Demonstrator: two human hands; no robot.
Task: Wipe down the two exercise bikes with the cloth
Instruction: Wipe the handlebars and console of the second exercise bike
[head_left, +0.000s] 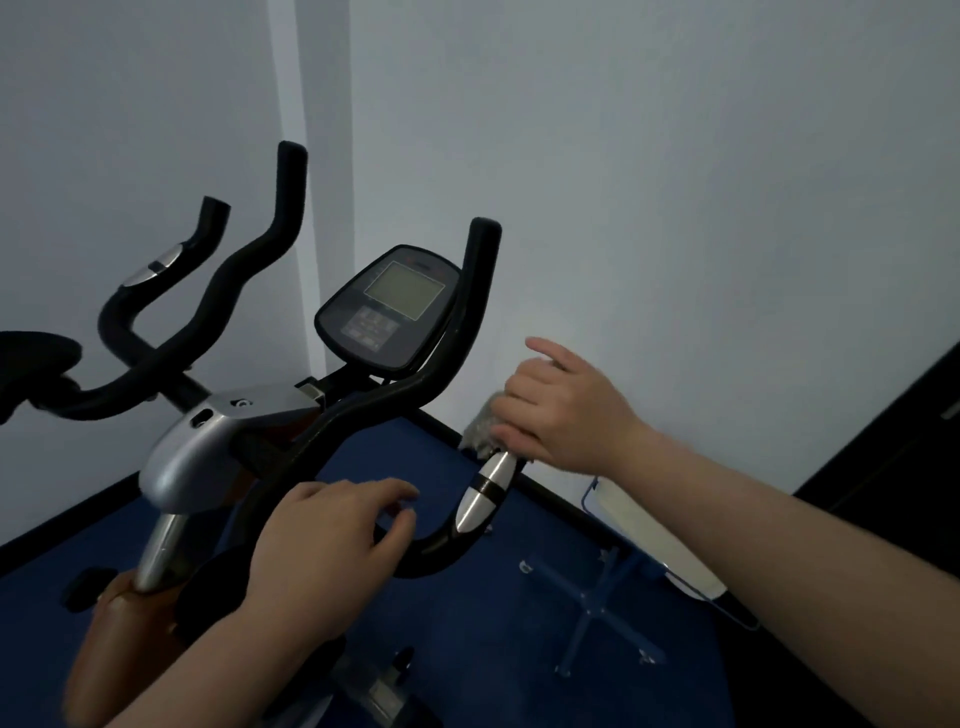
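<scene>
The near exercise bike (192, 457) has black handlebars, a silver stem cover and a console (387, 306) with a grey screen. My right hand (561, 410) presses a grey cloth (480, 428) around the end of the right handlebar, just above its silver pulse sensor (485, 491). My left hand (327, 551) rests on the lower curve of the same handlebar (431, 556), fingers loosely curled over it. A second bike's handlebars (208, 306) stand further left.
Blue floor (467, 649) lies below, edged by a black skirting strip along the pale wall (675, 208). A blue cross-shaped stand (597, 608) and a white flat item (654, 540) lie on the floor at right. A dark panel (904, 447) stands at far right.
</scene>
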